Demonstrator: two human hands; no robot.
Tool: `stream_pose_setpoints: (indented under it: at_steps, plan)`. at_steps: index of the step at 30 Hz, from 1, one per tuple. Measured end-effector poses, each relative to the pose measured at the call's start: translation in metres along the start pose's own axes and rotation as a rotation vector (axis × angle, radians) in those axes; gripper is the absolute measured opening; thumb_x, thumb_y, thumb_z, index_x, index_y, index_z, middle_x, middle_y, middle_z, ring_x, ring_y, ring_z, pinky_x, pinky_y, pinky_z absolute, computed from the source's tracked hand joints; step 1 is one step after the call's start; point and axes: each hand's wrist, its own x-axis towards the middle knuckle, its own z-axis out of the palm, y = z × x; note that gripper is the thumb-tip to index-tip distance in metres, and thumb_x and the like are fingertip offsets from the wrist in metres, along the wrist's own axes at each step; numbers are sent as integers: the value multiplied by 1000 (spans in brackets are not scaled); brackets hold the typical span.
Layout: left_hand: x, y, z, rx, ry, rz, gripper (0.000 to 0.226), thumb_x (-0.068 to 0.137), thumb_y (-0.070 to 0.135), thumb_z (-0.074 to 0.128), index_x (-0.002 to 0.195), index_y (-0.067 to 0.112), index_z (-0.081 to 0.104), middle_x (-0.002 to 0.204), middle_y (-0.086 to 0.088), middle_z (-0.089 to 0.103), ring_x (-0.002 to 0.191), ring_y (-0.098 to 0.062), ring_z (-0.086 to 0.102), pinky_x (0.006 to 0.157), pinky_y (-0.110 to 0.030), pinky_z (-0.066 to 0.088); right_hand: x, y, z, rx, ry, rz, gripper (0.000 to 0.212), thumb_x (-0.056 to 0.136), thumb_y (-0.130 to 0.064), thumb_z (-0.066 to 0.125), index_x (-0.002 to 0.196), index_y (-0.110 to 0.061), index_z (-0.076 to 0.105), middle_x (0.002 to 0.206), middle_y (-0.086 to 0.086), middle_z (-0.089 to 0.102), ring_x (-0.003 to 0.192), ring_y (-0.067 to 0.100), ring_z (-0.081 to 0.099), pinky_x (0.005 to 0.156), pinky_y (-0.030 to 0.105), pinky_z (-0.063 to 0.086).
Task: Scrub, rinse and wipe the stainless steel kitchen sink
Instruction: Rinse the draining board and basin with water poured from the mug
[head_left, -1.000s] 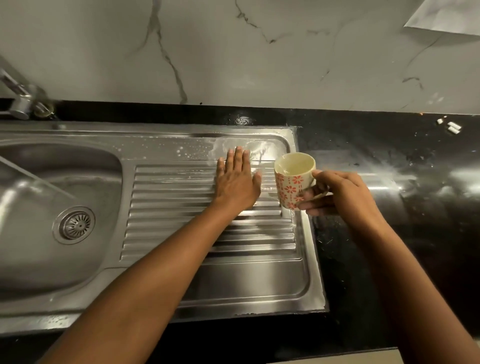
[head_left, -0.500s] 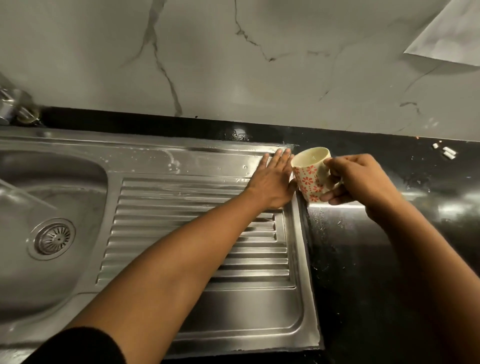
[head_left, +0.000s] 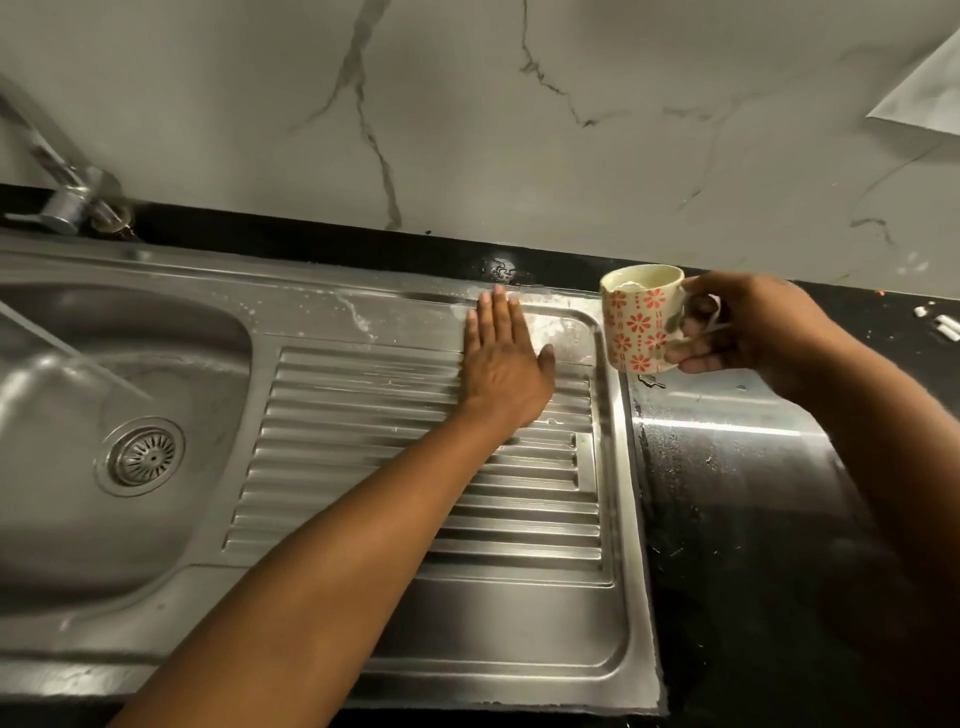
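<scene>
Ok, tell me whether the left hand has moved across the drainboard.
Yes. The left hand slid right to the back right corner of the sink, then back left, away from it.

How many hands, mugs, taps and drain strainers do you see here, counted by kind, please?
hands: 2, left hand and right hand
mug: 1
tap: 1
drain strainer: 1
total: 5

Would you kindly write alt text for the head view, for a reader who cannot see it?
A person's left hand lies flat on the far right corner of the ribbed drainboard of a stainless steel sink, while the right hand holds a red-flowered mug beside it. The basin lies left.
</scene>
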Motion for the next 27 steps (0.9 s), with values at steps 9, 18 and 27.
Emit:
stream_pose_setpoints:
  at_steps: [9,18,27]
  plan:
    - [18,44,3,29,-93,349,71,109,45,19,167,9,0,175,-12,-9,162,-28,-12,131,-53,-1,14,-9,18,-464,86,-102,25,107,-23,52,120,-10,68,90,11,72,70,32,75,71,46,64]
    - [0,-36,-8,-47,14,-17,76,108,54,13,164,11,-16,171,-12,-25,158,-30,-22,131,-50,-1,17,-17,58,-343,-77,-170,22,109,-25,50,108,-15,70,80,8,77,72,29,79,67,39,65]
    - [-36,-40,-15,41,-119,41,81,105,63,3,164,9,-12,171,-17,-20,158,-36,-19,130,-54,-3,-9,-12,37,-260,-82,-134,32,108,-24,51,95,1,65,61,0,70,63,28,75,76,46,62]
